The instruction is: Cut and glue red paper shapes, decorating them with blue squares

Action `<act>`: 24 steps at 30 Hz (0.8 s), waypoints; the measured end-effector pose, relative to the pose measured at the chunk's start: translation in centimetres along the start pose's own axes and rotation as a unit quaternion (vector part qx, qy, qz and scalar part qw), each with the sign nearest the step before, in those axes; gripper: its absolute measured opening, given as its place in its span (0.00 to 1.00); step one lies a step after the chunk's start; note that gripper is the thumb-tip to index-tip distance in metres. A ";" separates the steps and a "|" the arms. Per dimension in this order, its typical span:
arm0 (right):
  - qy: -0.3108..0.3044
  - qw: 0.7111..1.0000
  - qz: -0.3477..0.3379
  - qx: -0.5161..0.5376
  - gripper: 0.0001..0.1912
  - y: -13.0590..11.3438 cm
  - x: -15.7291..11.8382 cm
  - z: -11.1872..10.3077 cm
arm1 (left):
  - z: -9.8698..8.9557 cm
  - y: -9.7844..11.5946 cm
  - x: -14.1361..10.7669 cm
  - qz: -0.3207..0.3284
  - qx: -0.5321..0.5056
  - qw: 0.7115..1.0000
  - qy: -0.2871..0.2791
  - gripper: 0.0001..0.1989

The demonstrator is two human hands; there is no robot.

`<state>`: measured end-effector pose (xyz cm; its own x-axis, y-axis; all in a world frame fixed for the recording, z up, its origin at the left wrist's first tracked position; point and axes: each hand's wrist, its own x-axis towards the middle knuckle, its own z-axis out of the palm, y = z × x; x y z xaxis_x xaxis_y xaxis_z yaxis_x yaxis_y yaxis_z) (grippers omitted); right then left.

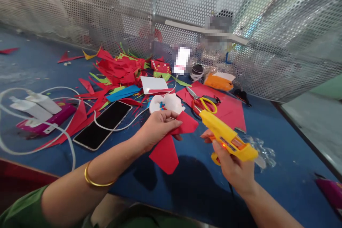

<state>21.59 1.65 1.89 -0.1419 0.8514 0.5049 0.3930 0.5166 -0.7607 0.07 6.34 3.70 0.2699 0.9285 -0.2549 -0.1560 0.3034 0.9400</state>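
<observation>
Pinched in my left hand (160, 130) is a piece of red paper (166, 155), with one flap angled right and another hanging toward the table edge. My right hand (235, 167) is wrapped around a yellow glue gun (227, 133), whose small light glows orange-red. Its nozzle points up and left, apart from the paper. Just beyond my left hand lies a white heart-like piece (167, 103) with small blue and red bits on it. Scissors (199, 100) with yellow and red handles rest on a red sheet (232, 108) past the glue gun.
Red, green and blue paper scraps (121, 71) pile up at the back. A dark phone (103, 124), white cables and chargers (42, 105) occupy the left. An orange packet (219, 82) and a black spool (197, 71) stand before the perforated metal screen (184, 3). Clear plastic (264, 151) lies right.
</observation>
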 end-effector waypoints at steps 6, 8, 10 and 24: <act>-0.061 0.995 -0.004 -0.080 0.04 -0.5 -0.4 0.0 | 0.4 0.1 -0.4 0.005 0.030 0.999 0.011 0.04; -0.042 0.996 -0.005 -0.083 0.05 -0.5 -0.5 0.0 | 0.5 0.3 -0.6 0.000 0.030 0.999 0.011 0.05; 0.008 0.997 0.007 -0.070 0.06 -0.5 -0.4 0.1 | 0.4 0.5 -0.8 0.021 0.011 1.000 0.014 0.06; 0.019 0.885 0.397 0.244 0.22 -0.4 0.7 3.0 | 0.5 0.1 -1.4 0.168 -0.078 0.982 0.025 0.16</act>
<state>18.57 2.29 1.30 0.0378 0.9647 -0.2606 -0.0844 -0.2568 -0.9628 0.11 4.94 4.24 0.1322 0.9900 0.0488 -0.3727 0.0040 0.9279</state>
